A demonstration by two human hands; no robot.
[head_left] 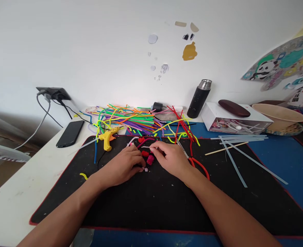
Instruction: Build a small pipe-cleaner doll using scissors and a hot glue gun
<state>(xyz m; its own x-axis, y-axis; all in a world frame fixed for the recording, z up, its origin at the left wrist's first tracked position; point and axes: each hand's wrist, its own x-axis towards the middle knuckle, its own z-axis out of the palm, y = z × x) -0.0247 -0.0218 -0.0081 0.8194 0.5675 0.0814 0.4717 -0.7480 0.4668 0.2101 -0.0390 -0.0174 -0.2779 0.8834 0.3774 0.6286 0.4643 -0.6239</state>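
Observation:
On the black mat (151, 202), my left hand (127, 164) is closed, its fingers curled down and its thumb tip against a small pale pink piece. A similar pale piece (146, 169) lies just beside that thumb. My right hand (170, 157) pinches one end of a thin pale pink pipe cleaner (145, 147), which points left over the mat. Between both hands sit a magenta coiled piece (150, 160) and a red coiled piece (144, 153). Another red coil (141, 140) is farther back. My curled fingers partly hide the pieces under them.
A yellow glue gun (106, 140) lies left of the hands, near a phone (70, 133). Behind is a heap of coloured pipe cleaners (133, 120). A black thermos (199, 99) and a white box (209, 118) stand by the wall. Glue sticks (235, 164) lie right.

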